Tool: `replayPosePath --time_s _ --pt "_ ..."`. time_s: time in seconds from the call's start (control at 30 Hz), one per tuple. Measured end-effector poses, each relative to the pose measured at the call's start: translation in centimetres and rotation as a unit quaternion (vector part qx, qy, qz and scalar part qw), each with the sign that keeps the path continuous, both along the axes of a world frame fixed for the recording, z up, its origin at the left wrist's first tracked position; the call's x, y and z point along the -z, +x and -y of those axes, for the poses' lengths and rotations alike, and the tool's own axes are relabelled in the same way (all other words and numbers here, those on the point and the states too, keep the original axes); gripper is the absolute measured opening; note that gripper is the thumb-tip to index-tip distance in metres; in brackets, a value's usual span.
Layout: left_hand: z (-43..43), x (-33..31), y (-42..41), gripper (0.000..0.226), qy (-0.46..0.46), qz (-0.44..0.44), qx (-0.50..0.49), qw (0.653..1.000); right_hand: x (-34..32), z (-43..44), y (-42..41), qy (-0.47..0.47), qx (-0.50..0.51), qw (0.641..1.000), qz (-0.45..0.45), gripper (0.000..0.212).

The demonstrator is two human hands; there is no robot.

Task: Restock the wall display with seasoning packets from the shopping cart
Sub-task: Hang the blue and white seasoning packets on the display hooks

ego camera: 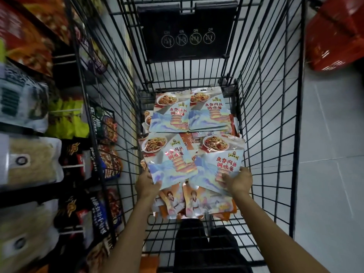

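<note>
4 blue packets face-up in cart, 2 figure packets beneath. Left hand pinches near-left packet, right hand pinches near-right packet; both arms reach fwd.

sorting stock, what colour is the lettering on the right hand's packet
Red, on a pale blue packet; head view.

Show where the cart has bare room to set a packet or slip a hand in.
Only the bare wire strip nearest the person, below the figure-print packets. Elsewhere noodle packets overlap wall to wall, the left hand and right hand each gripping one.
</note>
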State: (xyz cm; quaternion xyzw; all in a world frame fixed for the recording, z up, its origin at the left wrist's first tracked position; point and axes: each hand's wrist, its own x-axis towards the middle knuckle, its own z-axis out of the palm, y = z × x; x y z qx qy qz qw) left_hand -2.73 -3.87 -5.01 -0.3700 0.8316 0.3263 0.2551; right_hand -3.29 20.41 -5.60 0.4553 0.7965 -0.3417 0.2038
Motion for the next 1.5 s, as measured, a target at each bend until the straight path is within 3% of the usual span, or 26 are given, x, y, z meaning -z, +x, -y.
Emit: replayPosePath --time_s 0.1,0.23,0.33,0.4,0.5,0.63,0.7,0.8,0.93,1.23,1.3,1.5 --pt "0.5 -0.1 1.0 0.035 -0.004 0.089 0.079 0.993 -0.2 -0.1 0.1 -0.021 0.013 1.000 0.001 0.053" --pt "1.1 0.4 1.9 0.050 0.062 0.181 0.142 0.971 -0.5 -0.3 0.1 -0.046 0.034 0.998 -0.008 0.034" --pt "0.7 0.5 0.8 0.046 0.047 0.144 0.130 0.980 -0.2 -0.5 0.0 -0.069 0.052 0.996 -0.007 0.027" --pt "-0.3 0.2 -0.4 0.041 0.007 0.052 0.062 0.997 0.1 -0.7 -0.1 -0.093 0.071 0.993 -0.001 0.024" --pt "-2.2 0.2 -1.7 0.038 0.010 -0.047 -0.047 0.998 0.3 -0.8 -0.3 -0.094 0.078 0.993 0.002 0.043" --pt "-3.7 0.9 -2.2 0.064 -0.012 -0.017 -0.071 0.997 0.6 -0.7 -1.2 -0.112 0.097 0.989 0.004 0.051" --pt "-3.9 1.1 -2.2 0.062 0.002 -0.005 -0.089 0.996 0.5 -0.7 -1.7 -0.119 0.110 0.987 -0.001 0.043" --pt "-3.6 1.3 -2.5 0.052 0.091 0.020 -0.150 0.984 0.1 -0.8 -2.2 -0.153 0.134 0.979 -0.005 0.028" --pt "-2.9 1.3 -3.0 0.059 0.166 0.060 -0.181 0.967 -0.3 -1.1 -2.6 -0.214 0.126 0.969 0.007 0.018" --pt "-3.4 0.3 -2.2 0.051 0.228 0.024 -0.186 0.956 -1.6 -0.8 -2.0 -0.279 0.135 0.950 0.021 0.023" --pt "-3.1 -0.5 -1.9 0.038 0.234 0.012 -0.184 0.955 -2.3 -0.8 -1.9 -0.280 0.111 0.953 0.028 0.021" --pt "-1.7 -5.9 -0.2 0.028 0.270 -0.088 -0.189 0.940 -6.2 -0.9 -1.3 -0.329 0.076 0.940 -0.050 0.024"
